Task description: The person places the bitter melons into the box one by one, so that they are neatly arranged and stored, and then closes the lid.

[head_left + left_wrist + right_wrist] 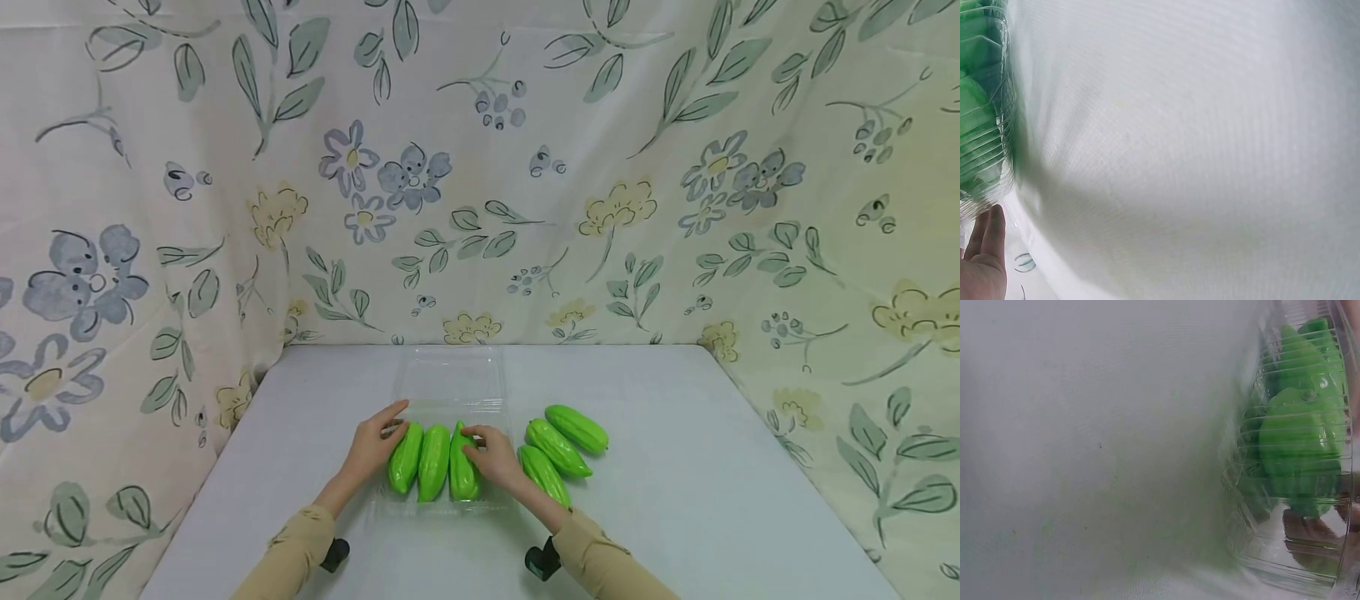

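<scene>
A clear plastic clamshell box (pixel 487 505) lies with its lid (pixel 450 375) folded back. Three bright green, ridged gourds, like bitter melons, lie side by side in it: a left one (pixel 405 460), a middle one (pixel 433 467) and a right one (pixel 463 481). My left hand (pixel 369 446) is at the box's left side, thumb by the top of the left gourd; its fingers look straight in the left wrist view. My right hand (pixel 495 457) holds the right gourd near its upper part, fingers and thumb bent over it. Through the box wall in the right wrist view, green gourds (pixel 1300 437) show.
Three more green gourds lie on the white table right of the box: a far one (pixel 577 428), a middle one (pixel 558 448) and a near one (pixel 543 475) partly behind my right forearm. Floral cloth (pixel 480 167) hangs behind the table (pixel 660 500) and along its sides.
</scene>
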The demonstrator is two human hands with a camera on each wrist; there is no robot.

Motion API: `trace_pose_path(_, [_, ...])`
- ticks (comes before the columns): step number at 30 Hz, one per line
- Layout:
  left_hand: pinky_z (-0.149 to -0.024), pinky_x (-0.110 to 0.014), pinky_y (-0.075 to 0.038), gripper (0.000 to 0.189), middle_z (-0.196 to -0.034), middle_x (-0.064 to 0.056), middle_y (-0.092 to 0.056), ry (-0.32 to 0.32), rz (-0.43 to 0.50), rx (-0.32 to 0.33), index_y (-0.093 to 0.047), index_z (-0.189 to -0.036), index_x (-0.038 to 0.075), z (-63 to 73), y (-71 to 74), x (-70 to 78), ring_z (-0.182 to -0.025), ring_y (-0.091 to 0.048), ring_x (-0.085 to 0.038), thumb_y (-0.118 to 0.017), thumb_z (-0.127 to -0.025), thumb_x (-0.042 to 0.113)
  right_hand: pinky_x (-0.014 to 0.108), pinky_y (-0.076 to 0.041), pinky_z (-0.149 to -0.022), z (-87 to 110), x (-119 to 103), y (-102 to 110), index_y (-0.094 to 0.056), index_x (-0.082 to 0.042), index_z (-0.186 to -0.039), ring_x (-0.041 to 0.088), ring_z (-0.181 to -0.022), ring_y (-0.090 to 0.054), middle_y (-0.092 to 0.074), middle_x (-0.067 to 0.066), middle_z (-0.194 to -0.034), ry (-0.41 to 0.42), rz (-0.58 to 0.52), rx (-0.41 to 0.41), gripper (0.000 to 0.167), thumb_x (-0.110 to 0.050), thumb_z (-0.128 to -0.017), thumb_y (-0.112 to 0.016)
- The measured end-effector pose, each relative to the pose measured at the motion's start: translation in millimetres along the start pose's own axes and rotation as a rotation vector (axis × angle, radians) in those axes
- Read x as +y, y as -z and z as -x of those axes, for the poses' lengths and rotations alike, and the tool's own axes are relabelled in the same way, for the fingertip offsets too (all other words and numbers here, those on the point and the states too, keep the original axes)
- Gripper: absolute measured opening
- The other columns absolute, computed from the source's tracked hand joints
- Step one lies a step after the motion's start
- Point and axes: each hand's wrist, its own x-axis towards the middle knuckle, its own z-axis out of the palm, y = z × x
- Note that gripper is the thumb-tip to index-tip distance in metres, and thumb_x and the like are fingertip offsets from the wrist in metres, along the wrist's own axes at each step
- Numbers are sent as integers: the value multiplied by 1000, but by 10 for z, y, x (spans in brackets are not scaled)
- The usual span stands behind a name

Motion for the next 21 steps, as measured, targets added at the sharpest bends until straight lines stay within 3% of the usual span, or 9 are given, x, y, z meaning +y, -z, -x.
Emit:
trace_pose_path(14, [-88, -42, -58, 41, -137, -17, -54, -22, -12, 12, -54, -133, 4, -8, -7, 5, -103, -66, -31, -61, -92, 8, 46, -57, -87, 5, -5, -1, -60, 6, -118, 43, -109, -60, -60, 23, -124, 12, 24, 10, 30, -5, -91, -60])
trace_pose_path(21, [-88, -42, -58, 41, -136, -17, -54, -8, -25, 10, -55, -132, 4, 4, -11, 8, -103, -66, -32, -61, -92, 7, 42, -58, -85, 41, 25, -60, -61, 4, -118, 37, -105, -62, -62, 21, -119, 24, 77, 57, 30, -7, -90, -60])
